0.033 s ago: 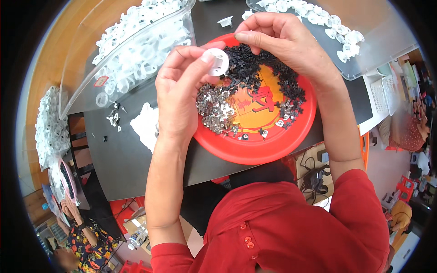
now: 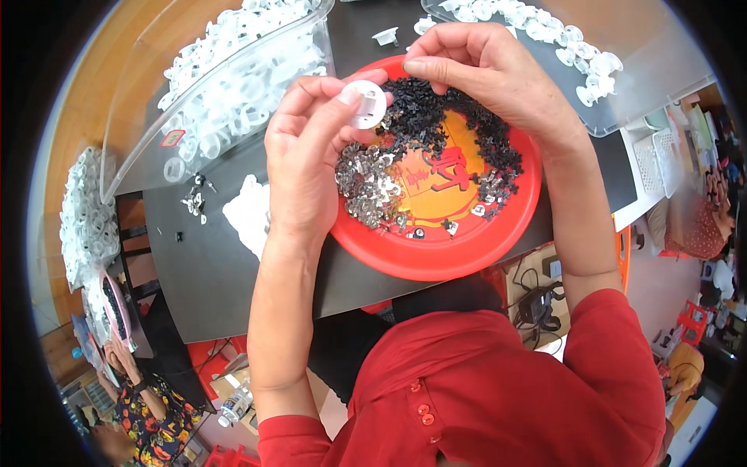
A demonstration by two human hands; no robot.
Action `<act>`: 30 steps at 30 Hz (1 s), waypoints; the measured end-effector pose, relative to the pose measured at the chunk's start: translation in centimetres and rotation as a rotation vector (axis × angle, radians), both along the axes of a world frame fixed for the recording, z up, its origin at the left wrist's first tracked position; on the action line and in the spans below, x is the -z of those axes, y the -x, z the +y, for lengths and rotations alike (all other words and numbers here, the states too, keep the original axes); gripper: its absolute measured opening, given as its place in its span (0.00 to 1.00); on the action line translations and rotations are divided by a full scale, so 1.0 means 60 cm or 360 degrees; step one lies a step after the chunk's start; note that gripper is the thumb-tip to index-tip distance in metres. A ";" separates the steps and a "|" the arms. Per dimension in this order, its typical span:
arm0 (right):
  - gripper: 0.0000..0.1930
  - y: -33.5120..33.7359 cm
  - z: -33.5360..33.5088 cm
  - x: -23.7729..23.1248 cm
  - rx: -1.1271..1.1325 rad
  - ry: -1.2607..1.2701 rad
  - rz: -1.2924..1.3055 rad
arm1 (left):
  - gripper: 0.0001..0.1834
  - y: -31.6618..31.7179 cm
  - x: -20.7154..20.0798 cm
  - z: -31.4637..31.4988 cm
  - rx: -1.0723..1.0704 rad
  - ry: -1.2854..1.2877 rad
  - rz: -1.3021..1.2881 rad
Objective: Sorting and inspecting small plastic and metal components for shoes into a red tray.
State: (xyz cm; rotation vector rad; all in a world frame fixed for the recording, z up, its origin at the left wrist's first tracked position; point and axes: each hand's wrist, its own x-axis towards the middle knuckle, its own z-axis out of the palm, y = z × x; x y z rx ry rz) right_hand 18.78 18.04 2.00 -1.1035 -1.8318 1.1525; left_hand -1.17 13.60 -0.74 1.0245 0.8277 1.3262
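Note:
A round white plastic part (image 2: pixel 367 106) with small slots in its face is pinched between the thumb and fingers of my left hand (image 2: pixel 307 148). Thumb and forefinger of my right hand (image 2: pixel 486 74) come together above the far rim of a red round tray (image 2: pixel 436 268); whatever they hold, if anything, is too small to make out. Heaped in the tray under both hands are small black pieces (image 2: pixel 420 117). Nearer my left wrist lies a pile of small shiny metal pieces (image 2: pixel 366 187), also in the tray.
At the far left stands a clear bin (image 2: pixel 233 101) of white plastic parts. Another clear container (image 2: pixel 599 117) at the far right holds similar white parts. A crumpled white cloth or tissue (image 2: pixel 249 214) and scattered small pieces (image 2: pixel 194 201) lie on the dark table (image 2: pixel 210 296). Another person's hands (image 2: pixel 120 358) are at lower left.
My left hand and the white part have shifted very slightly to the left. My right hand has barely moved, and its fingers remain pressed together.

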 end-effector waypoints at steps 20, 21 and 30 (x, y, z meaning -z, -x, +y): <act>0.07 0.034 -0.063 0.029 -0.0991 -0.0457 -0.0615 | 0.12 0.011 0.012 0.007 -0.0009 0.0065 -0.0062; 0.07 0.035 -0.063 0.027 -0.0989 -0.0455 -0.0616 | 0.12 0.009 0.011 0.006 -0.0004 0.0068 -0.0057; 0.08 0.037 -0.057 0.034 -0.1071 -0.0437 -0.0702 | 0.12 0.010 0.009 0.005 0.0004 0.0074 -0.0057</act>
